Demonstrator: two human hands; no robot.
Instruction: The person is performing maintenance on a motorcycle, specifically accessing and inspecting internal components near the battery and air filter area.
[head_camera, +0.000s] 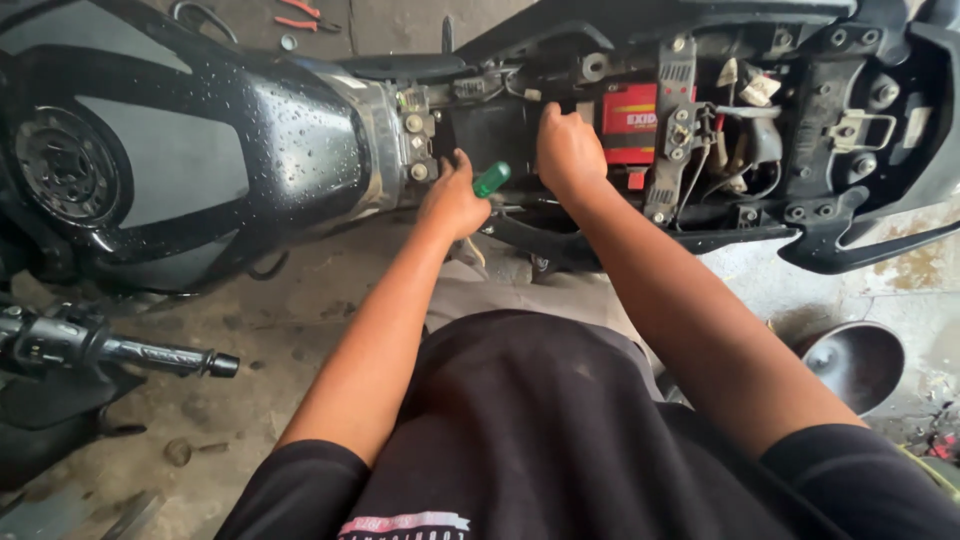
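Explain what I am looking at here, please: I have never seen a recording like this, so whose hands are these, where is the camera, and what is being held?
There is one picture, taken by a camera worn on the person's head, looking down past a black shirt at their own bare arms. In front is a motorcycle with its seat off, so the frame bay lies open. To the left is the black fuel tank, beaded with water drops. Inside the bay sit a red battery and loose wiring. The left hand grips a tool with a green handle, probably a screwdriver; its tip is hidden. The right hand is closed and reaches into the bay beside the battery; what it grasps cannot be seen. A handlebar grip juts in at lower left, and red-handled pliers lie on the concrete floor behind.
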